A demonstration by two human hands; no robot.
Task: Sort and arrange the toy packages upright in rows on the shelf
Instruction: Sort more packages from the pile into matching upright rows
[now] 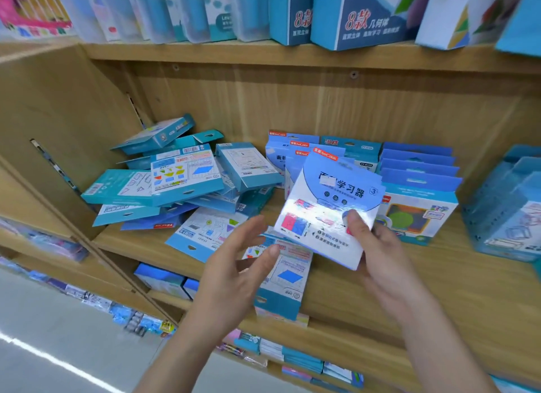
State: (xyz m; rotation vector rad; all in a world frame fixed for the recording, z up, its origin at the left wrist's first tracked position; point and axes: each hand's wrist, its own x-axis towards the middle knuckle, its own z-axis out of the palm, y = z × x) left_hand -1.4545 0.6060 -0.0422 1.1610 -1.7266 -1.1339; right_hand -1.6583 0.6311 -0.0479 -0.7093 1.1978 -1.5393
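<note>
Two bare hands are working over a wooden shelf (395, 293) stocked with toy packages. The right hand (380, 246) is gripping a pale blue package (328, 199), its thumb pressing on the front. It is holding the package tilted above the shelf, just in front of a row of matching packages (295, 155) standing upright at the back. The left hand (234, 272) is hovering open beside it, fingers spread and relaxed, over a flat package (288, 278) overhanging the shelf's front edge; whether it is touching that one cannot be told. To the left, a loose pile of teal packages (175, 179) is lying tumbled near the shelf's side wall. To the right, darker blue packages (418, 173) are standing upright in a row.
</note>
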